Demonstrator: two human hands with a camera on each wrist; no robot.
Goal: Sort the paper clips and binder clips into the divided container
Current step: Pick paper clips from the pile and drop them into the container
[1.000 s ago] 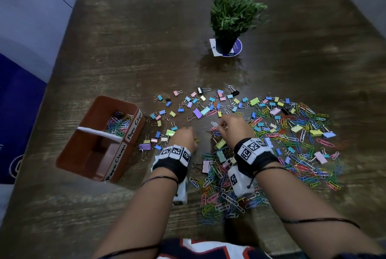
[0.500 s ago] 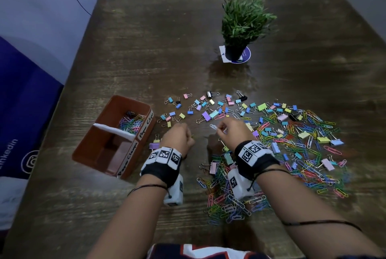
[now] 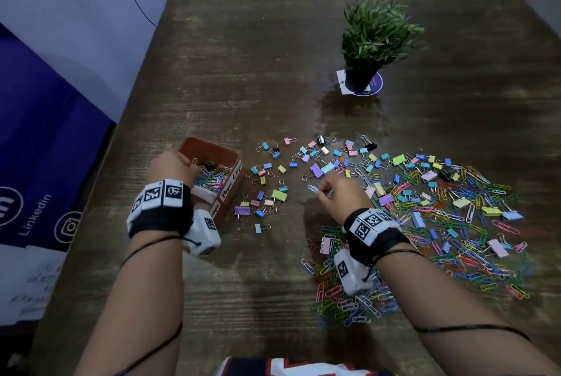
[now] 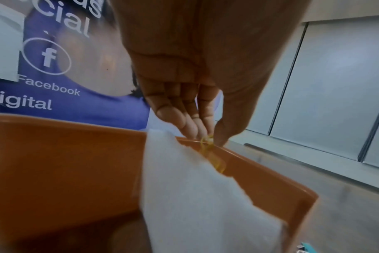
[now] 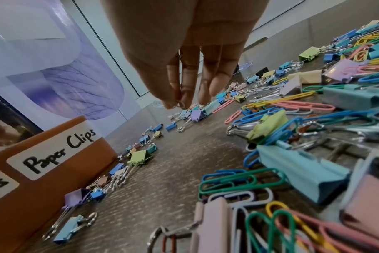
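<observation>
An orange divided container (image 3: 209, 148) is positioned at the left of the table, split by a white divider (image 4: 195, 188); its far compartment, labelled "Paper Clips", is partly filled with coloured clips. Above that compartment a yellow paper clip (image 3: 194, 160) is pinched between thumb and fingertips of the left hand (image 3: 170, 167). Small binder clips (image 3: 277, 193) are scattered just right of the container. A pale blue paper clip (image 3: 312, 188) is pinched by the right hand (image 3: 340, 196), held low over the table. A dense mixed pile of paper clips (image 3: 425, 239) and binder clips is spread further right. A potted plant (image 3: 376, 38) is placed beyond, on the dark wooden table (image 3: 243, 57). A purple banner (image 3: 45, 117) is seen at the left.
</observation>
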